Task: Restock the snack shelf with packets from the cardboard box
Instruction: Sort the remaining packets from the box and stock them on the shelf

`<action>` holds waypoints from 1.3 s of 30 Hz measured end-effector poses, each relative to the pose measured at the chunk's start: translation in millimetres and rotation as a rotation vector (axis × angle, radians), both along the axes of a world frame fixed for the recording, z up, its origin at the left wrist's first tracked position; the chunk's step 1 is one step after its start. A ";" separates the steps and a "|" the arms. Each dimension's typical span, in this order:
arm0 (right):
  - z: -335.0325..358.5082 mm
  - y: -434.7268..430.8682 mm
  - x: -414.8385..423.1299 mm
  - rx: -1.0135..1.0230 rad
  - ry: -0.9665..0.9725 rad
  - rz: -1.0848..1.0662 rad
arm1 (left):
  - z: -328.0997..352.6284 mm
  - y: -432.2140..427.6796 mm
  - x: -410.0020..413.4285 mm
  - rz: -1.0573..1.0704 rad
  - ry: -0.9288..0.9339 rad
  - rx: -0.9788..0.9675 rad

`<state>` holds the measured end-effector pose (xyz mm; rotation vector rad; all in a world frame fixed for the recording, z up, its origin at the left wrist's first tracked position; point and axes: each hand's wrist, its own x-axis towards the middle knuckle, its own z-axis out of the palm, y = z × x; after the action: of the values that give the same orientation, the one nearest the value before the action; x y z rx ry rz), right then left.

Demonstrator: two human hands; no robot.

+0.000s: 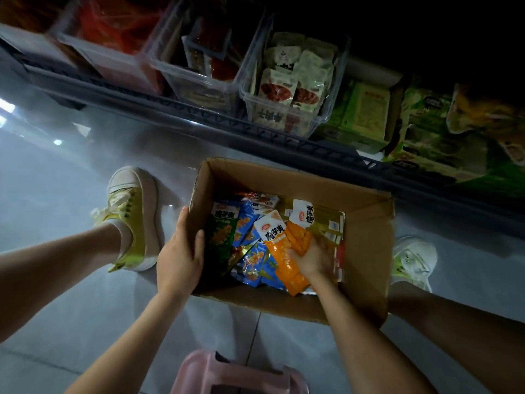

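While the snack shelf (216,123) runs beyond both hands, its clear tubs (287,109) only part-filled, the cardboard box (369,251) sits open on the floor below it. The left hand (179,257) grips the box's left wall, thumb hooked over the edge, probably to steady it. The right hand (312,260), down inside, has its fingers curled round a bunch of orange packets (279,251). Blue and green packets (250,251) lie loose just left of it.

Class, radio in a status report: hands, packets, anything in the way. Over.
Left hand grips cardboard box wall. Right hand holds orange packets inside box. Nothing seen between box and shelf.
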<state>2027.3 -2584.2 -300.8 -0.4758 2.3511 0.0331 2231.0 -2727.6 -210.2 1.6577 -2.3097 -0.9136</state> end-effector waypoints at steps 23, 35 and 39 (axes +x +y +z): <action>107.1 -19.2 21.5 -0.836 -0.739 -0.791 | 27.9 17.2 -72.6 0.155 0.393 0.497; 15.4 47.3 -13.8 -0.347 -0.195 -0.505 | 8.2 4.4 -54.9 0.400 0.456 0.799; 3.6 42.1 -9.8 -0.241 -0.137 -0.458 | 2.4 3.0 -50.6 0.445 0.455 0.796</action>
<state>2017.5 -2542.1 -297.1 -0.0396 2.2839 -0.4853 2180.4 -2724.6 -207.8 1.8161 -1.2552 -1.9746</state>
